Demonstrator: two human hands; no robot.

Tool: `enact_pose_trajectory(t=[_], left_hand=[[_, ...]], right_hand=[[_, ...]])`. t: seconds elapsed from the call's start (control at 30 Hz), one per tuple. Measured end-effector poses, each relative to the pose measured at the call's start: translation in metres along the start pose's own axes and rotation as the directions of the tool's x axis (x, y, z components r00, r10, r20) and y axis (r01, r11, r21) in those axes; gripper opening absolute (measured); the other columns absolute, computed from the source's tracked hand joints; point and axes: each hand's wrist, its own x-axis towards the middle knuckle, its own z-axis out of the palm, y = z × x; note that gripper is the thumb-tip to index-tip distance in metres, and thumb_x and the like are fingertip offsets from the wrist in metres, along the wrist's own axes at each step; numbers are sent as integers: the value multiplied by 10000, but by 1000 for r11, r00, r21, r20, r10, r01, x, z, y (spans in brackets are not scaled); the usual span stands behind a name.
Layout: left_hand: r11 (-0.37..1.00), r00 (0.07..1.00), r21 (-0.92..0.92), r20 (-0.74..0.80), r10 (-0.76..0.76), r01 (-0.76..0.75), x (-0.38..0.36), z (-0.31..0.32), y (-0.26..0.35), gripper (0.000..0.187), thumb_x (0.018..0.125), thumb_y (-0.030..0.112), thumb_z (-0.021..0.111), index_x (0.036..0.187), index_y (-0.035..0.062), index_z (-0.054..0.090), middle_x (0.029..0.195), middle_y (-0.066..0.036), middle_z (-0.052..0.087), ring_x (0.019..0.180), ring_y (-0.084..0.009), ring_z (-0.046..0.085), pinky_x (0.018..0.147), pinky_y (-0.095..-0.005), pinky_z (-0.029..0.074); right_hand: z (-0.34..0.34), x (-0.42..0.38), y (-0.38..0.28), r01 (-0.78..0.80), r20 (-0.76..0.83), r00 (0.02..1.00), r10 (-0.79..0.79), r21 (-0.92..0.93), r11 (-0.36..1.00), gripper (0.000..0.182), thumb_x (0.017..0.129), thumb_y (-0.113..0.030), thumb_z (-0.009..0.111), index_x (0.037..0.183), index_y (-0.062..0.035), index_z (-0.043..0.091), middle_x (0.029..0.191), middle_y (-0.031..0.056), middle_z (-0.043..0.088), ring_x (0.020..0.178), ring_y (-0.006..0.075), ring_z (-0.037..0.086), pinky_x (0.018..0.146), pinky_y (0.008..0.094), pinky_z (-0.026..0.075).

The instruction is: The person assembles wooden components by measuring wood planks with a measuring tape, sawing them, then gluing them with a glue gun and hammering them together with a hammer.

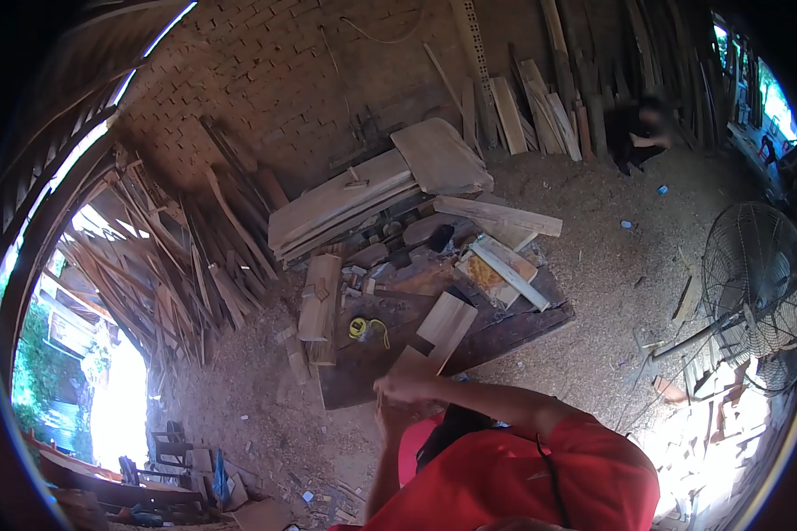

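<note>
My right hand (404, 387) reaches across from the right, its fingers curled closed at the near end of a pale wooden board (452, 320). Just below it is my left hand (388, 411), close against the right one and partly covered by it. What the fingers hold is too small to make out. The board lies slanted on a dark, low wooden workbench (354, 382), with a dark shadow across its middle. A yellow tape measure (358, 328) rests on the bench, left of the board.
Thick planks (341, 203) are stacked behind the bench, and a wooden block (320, 301) lies at its left. A large wire-cage fan (753, 283) stands at right. Another person (636, 137) sits low near the far wall. Scrap wood (164, 257) is piled at left.
</note>
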Motion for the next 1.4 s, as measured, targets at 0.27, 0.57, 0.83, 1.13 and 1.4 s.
enact_pose_trajectory(t=[0.27, 0.57, 0.83, 1.13, 1.4], left_hand=[[998, 993, 11, 104, -60, 59, 0, 2, -7, 1256, 642, 434, 985, 1615, -7, 324, 1381, -299, 632, 1202, -456, 667, 941, -515, 571], [987, 987, -50, -62, 148, -151, -1, 7, -5, 1398, 640, 464, 998, 1623, -97, 177, 1536, -301, 497, 851, -308, 757, 701, -380, 610], [1000, 999, 9, 28, 29, -29, -6, -6, 34, 1428, 680, 550, 939, 1642, -67, 82, 1661, -376, 194, 1539, -498, 270, 1242, -549, 303], [931, 976, 341, -117, 183, -134, -26, 21, 29, 1307, 727, 511, 864, 1689, 58, 104, 1696, -353, 116, 1575, -521, 154, 1259, -650, 171], [878, 962, 417, -28, 272, -237, -21, 27, 19, 986, 840, 282, 793, 1660, 83, 283, 1700, -251, 233, 1589, -470, 168, 1284, -642, 152]], right_hand=[[50, 13, 25, 5, -139, 990, -20, -108, 994, 317, 1014, -323, 500, 1204, -172, 704, 974, 141, 758, 904, 368, 733, 779, 527, 546], [34, 0, 51, -114, -493, 854, 166, 133, 984, 235, 962, -230, 645, 1164, -138, 722, 995, 141, 760, 935, 313, 746, 827, 441, 570], [-64, -84, 118, -256, -323, 841, 433, 468, 846, 255, 1052, -332, 636, 1219, -154, 709, 970, 39, 691, 917, 149, 682, 688, 333, 569], [-58, -52, 167, -298, -380, 750, 542, 537, 789, 204, 1026, -271, 658, 1168, -134, 711, 1000, 70, 717, 889, 173, 683, 765, 366, 562], [-56, -26, 216, -15, -700, 435, 567, 623, 782, 224, 1005, -261, 664, 1173, -131, 734, 984, 85, 744, 900, 198, 716, 781, 372, 564]])
